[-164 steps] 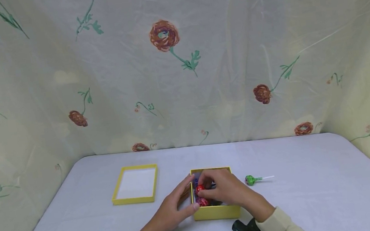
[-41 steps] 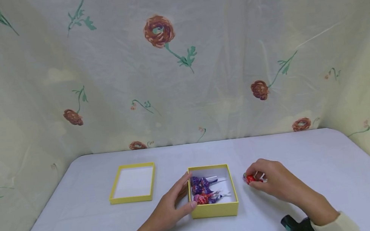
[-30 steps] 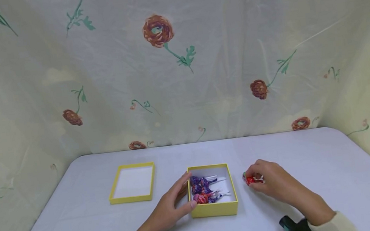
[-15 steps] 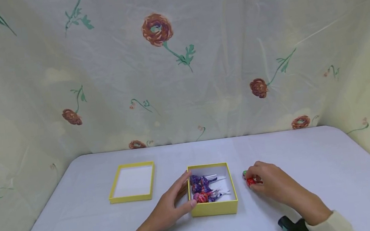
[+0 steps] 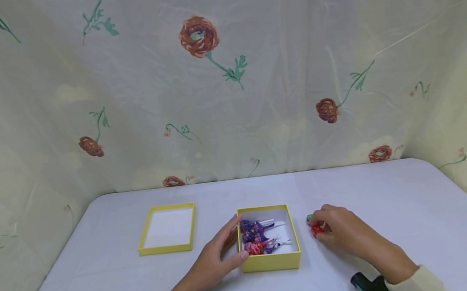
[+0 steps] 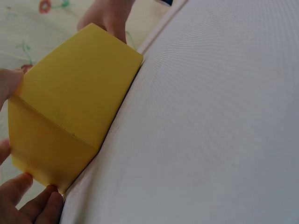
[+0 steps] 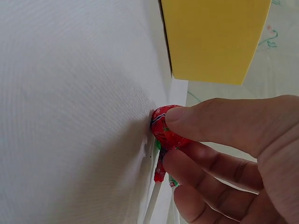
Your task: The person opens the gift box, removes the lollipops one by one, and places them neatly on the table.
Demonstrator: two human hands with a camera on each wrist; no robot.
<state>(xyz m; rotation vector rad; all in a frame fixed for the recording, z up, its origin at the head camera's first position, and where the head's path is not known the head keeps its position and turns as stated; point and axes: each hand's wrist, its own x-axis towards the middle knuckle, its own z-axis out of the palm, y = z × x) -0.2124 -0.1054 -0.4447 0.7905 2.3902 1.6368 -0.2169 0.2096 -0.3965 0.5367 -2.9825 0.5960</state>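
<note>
A yellow box (image 5: 271,262) stands on the table with several wrapped lollipops (image 5: 253,232) inside, purple ones and a pink-red one, sticks pointing right. My left hand (image 5: 216,258) holds the box's left side, thumb at the front corner and fingers along the wall toward the back. To the right of the box, my right hand (image 5: 344,229) pinches a red lollipop (image 7: 164,128) by its head between thumb and fingers. The lollipop is low at the tabletop, its white stick pointing away from the head. Just behind it lies a green lollipop (image 5: 309,217), mostly hidden by my right hand.
A yellow box lid (image 5: 169,249) lies inside up at the left of the table (image 5: 101,275), which has a white cover. A flowered cloth (image 5: 266,127) hangs behind and at both sides. A black wrist device (image 5: 367,286) sits below my right wrist.
My right hand has carried the red lollipop out of the box to the right and lowered it beside the green one. My left hand has stayed at the box.
</note>
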